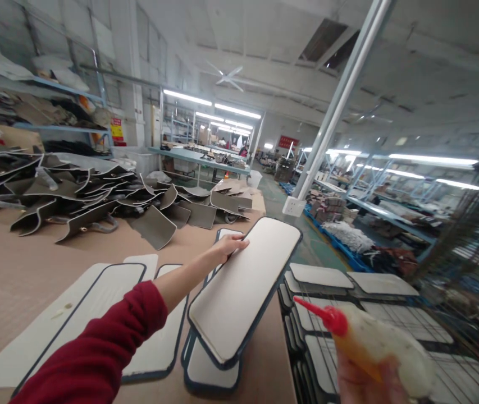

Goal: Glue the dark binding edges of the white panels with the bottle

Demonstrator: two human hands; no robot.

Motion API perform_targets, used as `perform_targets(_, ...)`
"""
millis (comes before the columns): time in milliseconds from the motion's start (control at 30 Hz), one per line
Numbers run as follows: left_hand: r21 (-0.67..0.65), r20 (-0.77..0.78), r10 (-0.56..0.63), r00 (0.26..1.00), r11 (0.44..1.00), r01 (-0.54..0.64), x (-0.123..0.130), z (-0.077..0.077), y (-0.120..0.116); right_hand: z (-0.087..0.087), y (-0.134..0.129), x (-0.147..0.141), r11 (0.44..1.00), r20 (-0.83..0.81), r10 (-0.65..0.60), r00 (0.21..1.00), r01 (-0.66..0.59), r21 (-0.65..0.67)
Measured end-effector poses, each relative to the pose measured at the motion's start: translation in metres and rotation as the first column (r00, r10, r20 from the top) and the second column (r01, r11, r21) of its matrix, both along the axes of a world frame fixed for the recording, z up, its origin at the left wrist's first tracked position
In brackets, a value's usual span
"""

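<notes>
Holding pale panel (245, 292) in L hand (229, 247), clenching long edge nr top w/ fingers, tilted over stacked panels (211, 367) on worktop (270, 376); can't tell if touching. Gripping squeeze bottle (391, 348) in R hand (368, 379), aiming red nozzle (313, 311) toward panel. Might drip on panel's face if squeezed too hard; might slip or twist, scuffing panels below, w/ grip on 1 edge only.

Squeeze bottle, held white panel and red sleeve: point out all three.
Squeeze bottle (380, 336): head view, on its pale body.
Held white panel (247, 292): head view, middle of its face.
Red sleeve (98, 345): head view, on its forearm part.
</notes>
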State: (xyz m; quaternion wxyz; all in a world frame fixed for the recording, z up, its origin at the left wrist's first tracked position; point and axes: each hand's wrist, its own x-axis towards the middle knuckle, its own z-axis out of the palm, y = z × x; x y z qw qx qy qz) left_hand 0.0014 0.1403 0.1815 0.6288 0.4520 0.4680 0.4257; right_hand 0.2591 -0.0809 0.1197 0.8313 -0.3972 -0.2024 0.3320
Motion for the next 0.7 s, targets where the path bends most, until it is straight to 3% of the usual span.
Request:
perform_targets(67, 0.024, -0.006, -0.023, 1.0, 0.999, 0.023, -0.001, -0.002, -0.007, 0.021, 0.007, 0.001, 0.991, -0.147, -0.13, 0.981, 0.127, -0.03)
perform_targets(133, 0.044, -0.008, -0.035, 0.999, 0.998, 0.036, -0.003, -0.005, -0.014, 0.041, 0.011, -0.001, 0.977, -0.188, -0.214, 0.959, 0.214, -0.023)
perform_targets(233, 0.095, -0.015, -0.073, 0.997, 0.993, 0.074, -0.005, -0.011, -0.026, 0.059, 0.014, 0.0, 0.961, -0.082, -0.261, 0.962, 0.267, 0.071)
perform_targets(300, 0.136, -0.02, -0.123, 0.992, 0.983, 0.125, -0.005, -0.012, -0.035, 0.063, 0.017, 0.006, 0.952, 0.048, -0.27, 0.962, 0.259, 0.162)
perform_targets(400, 0.18, -0.016, -0.202, 0.979, 0.963, 0.202, -0.001, -0.01, -0.05, 0.056, 0.027, 0.016, 0.938, 0.22, -0.314, 0.924, 0.266, 0.224)
perform_targets(500, 0.195, 0.02, -0.257, 0.966, 0.949, 0.248, 0.004, -0.008, -0.059, 0.041, 0.038, 0.023, 0.914, 0.282, -0.401, 0.872, 0.361, 0.183)
perform_targets(600, 0.181, 0.064, -0.262, 0.963, 0.952, 0.247, 0.007, -0.01, -0.058, 0.017, 0.039, 0.018, 0.915, 0.295, -0.402, 0.867, 0.376, 0.144)
perform_targets(700, 0.167, 0.073, -0.247, 0.966, 0.958, 0.232, 0.007, -0.015, -0.05, -0.014, 0.024, -0.008, 0.947, 0.38, -0.316, 0.869, 0.312, 0.075)
